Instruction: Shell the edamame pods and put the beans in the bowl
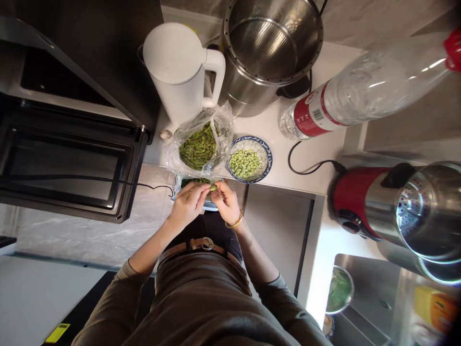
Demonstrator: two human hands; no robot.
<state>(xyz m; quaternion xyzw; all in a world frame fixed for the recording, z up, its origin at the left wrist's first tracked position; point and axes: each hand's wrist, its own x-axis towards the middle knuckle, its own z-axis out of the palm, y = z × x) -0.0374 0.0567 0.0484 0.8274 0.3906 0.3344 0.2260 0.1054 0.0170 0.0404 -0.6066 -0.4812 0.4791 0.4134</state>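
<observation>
- In the head view, my left hand (pixel 188 204) and my right hand (pixel 227 202) meet in front of my waist, just off the near edge of the white table (pixel 275 122)
- My left grip is narrow, thumb and fingertips pinched on one end of a small green piece (pixel 213 188); whether it is a pod or a bean, I cannot tell
- My right grip is narrow too, the fingers curled in and pinching the same piece from the other side
- Below my hands is a container (pixel 211 207) with a light blue edge, partly hidden by them, with dark green stuff visible inside
- Just beyond my hands, a clear plastic bag (pixel 225 122) lies open on the table, with green pods (pixel 197 148) in it
- To the right of the bag, near its edge, sits a blue-and-white bowl (pixel 268 158) holding shelled pale green beans (pixel 245 164)
- Behind the bag stand a white jug (pixel 176 72) and, to its right, a metal pot (pixel 248 93)
- Farther right are a clear bottle (pixel 370 91) with a red label and a red-and-silver appliance (pixel 360 194)
- I wear a gold bracelet (pixel 236 221) on my right wrist
</observation>
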